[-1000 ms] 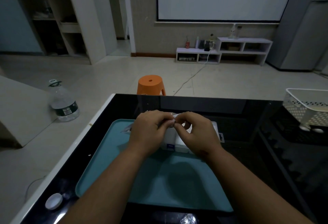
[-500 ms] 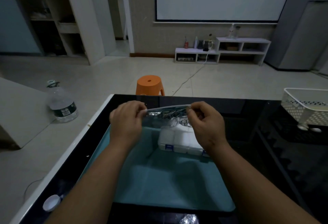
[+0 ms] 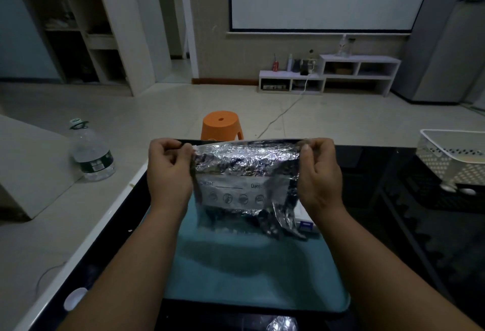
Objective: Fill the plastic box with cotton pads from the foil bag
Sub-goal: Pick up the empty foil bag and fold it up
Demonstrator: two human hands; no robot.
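1. The foil bag (image 3: pixel 246 181) hangs in the air above the teal tray (image 3: pixel 249 278). Its top edge is stretched into a taut line and its printed label faces the wearer. A second ago it lies low and bunched, right over the box; half a second ago only its top edge is drawn out between the hands.
2. The left hand (image 3: pixel 169 170) pinches the bag's top left corner and the right hand (image 3: pixel 319 173) pinches the top right corner, fingers curled onto the foil. Both hands are higher and much wider apart than before.
3. The top edge reads as one closed line. I cannot tell whether the seal has begun to part, and no cotton pads show.
4. The plastic box (image 3: pixel 304 219) sits on the tray, mostly hidden behind the bag. Only its right corner with a blue label shows, and I cannot tell whether it is open or closed.
5. Judged from this, the bag is lifted and straightened ready for opening, and filling has not started. The mouth has to be pulled apart before any pads can go to the box.
6. The tray rests on the black desk (image 3: pixel 393 225). A white perforated basket (image 3: pixel 451 157) stands at the desk's right edge, and a small white cap (image 3: pixel 74 298) lies near its left edge. On the floor beyond are an orange stool (image 3: pixel 221 123) and a water bottle (image 3: pixel 90 152).
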